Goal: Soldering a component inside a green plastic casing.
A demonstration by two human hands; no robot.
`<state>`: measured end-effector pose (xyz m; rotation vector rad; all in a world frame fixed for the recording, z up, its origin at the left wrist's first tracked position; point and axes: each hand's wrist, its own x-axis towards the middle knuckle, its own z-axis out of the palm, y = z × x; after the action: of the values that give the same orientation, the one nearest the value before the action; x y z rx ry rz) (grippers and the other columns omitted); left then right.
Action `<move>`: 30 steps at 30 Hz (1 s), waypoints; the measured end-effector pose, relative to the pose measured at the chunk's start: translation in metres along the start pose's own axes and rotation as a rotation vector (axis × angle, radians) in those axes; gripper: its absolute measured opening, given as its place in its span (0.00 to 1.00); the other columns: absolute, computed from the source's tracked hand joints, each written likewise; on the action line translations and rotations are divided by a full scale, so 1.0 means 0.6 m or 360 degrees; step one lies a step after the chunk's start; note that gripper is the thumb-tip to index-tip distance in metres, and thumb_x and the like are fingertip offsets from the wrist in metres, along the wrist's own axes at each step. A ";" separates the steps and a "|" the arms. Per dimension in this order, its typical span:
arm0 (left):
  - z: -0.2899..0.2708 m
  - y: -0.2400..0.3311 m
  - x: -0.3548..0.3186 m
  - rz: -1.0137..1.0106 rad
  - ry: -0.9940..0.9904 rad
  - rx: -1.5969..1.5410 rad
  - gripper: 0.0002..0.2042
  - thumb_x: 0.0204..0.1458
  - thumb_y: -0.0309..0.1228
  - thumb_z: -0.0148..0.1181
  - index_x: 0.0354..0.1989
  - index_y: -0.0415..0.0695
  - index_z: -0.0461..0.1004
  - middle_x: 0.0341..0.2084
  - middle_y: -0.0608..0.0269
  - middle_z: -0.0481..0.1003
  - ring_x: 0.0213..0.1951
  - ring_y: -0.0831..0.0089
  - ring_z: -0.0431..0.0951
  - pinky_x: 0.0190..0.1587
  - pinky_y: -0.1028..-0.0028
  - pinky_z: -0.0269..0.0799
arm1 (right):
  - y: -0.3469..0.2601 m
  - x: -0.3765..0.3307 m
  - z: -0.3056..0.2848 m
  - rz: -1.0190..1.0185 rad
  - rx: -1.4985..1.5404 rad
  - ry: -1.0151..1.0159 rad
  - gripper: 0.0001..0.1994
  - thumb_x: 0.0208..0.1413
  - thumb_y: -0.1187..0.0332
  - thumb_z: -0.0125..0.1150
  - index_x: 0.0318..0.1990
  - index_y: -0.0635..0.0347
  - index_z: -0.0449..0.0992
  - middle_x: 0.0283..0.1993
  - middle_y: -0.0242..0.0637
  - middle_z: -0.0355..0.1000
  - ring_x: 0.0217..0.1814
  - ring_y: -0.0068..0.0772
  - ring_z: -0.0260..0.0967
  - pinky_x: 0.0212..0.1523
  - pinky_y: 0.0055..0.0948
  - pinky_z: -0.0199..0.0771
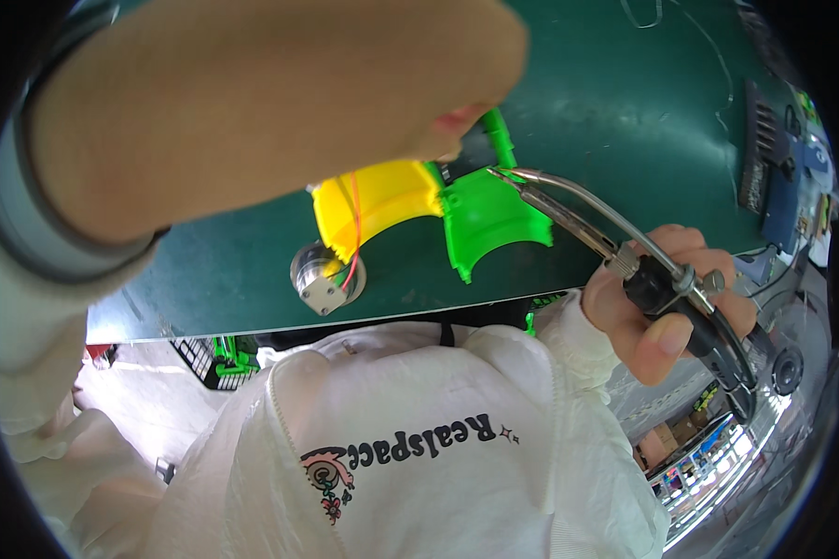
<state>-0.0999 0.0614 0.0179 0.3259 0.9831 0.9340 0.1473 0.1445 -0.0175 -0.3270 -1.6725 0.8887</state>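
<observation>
My right hand [667,307] is closed around a soldering iron [657,289] with a curved metal feed tube. The iron's tip reaches the upper edge of a green curved plastic shell [494,219], beside a black part [473,154]. A yellow curved plastic shell [378,205] lies against the green one on the left. My left hand [466,65] bends over the tops of the shells; its few visible fingers are curled by the black part, and what they pinch is hidden. Below the yellow shell sits a silver round motor [326,281], with a red wire [355,233] running up from it.
The green tabletop [625,121] ends at a pale front edge close to my body. At the right stand a dark slotted holder [760,149] and a blue box-like device [785,200]. A thin clear strand [713,65] trails across the far right. A black basket [200,359] with green parts stands below the table.
</observation>
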 end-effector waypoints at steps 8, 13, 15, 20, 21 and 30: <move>0.070 0.055 0.023 0.0510 -0.0179 0.2614 0.06 0.44 0.27 0.58 0.24 0.35 0.73 0.25 0.57 0.72 0.31 0.61 0.74 0.36 0.69 0.69 | 0.012 0.014 -0.028 0.0377 -0.0210 0.0603 0.21 0.51 0.57 0.60 0.41 0.66 0.64 0.25 0.38 0.63 0.18 0.22 0.58 0.17 0.18 0.57; 0.072 0.058 0.018 0.0509 -0.0207 0.2769 0.07 0.48 0.28 0.55 0.25 0.36 0.73 0.26 0.57 0.71 0.35 0.61 0.73 0.39 0.68 0.68 | 0.026 0.027 -0.029 0.0588 -0.0058 0.0570 0.13 0.57 0.67 0.54 0.46 0.62 0.62 0.29 0.36 0.64 0.24 0.24 0.59 0.24 0.22 0.58; 0.073 0.057 0.014 0.0547 -0.0207 0.2849 0.07 0.49 0.29 0.53 0.25 0.38 0.73 0.27 0.59 0.71 0.38 0.62 0.72 0.40 0.68 0.67 | 0.031 0.028 -0.024 0.0639 -0.0087 0.0576 0.13 0.58 0.67 0.54 0.46 0.62 0.62 0.31 0.38 0.64 0.26 0.25 0.60 0.25 0.22 0.59; 0.078 0.057 -0.001 0.0845 -0.0292 0.3318 0.01 0.41 0.23 0.57 0.24 0.41 0.74 0.28 0.61 0.72 0.37 0.64 0.72 0.41 0.70 0.69 | 0.032 0.026 -0.012 0.0515 -0.0289 0.0522 0.12 0.55 0.71 0.55 0.44 0.64 0.62 0.38 0.41 0.65 0.29 0.26 0.62 0.28 0.24 0.63; 0.080 0.057 -0.004 0.0948 -0.0327 0.3487 0.03 0.39 0.21 0.58 0.24 0.41 0.74 0.28 0.61 0.72 0.37 0.64 0.72 0.41 0.70 0.69 | 0.030 0.027 -0.011 0.0527 -0.0280 0.0522 0.13 0.54 0.73 0.56 0.43 0.64 0.61 0.37 0.42 0.65 0.30 0.26 0.63 0.29 0.25 0.64; 0.079 0.041 -0.022 0.0911 0.0004 0.3313 0.08 0.37 0.20 0.59 0.29 0.39 0.72 0.31 0.59 0.71 0.39 0.64 0.70 0.41 0.71 0.67 | 0.026 0.030 0.000 0.0410 -0.0410 0.0584 0.13 0.53 0.74 0.57 0.43 0.65 0.62 0.32 0.40 0.67 0.28 0.25 0.63 0.28 0.24 0.66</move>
<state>-0.0765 0.0731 0.0664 2.4013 1.5804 -0.0073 0.1378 0.1663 -0.0159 -0.8459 -1.4187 0.7444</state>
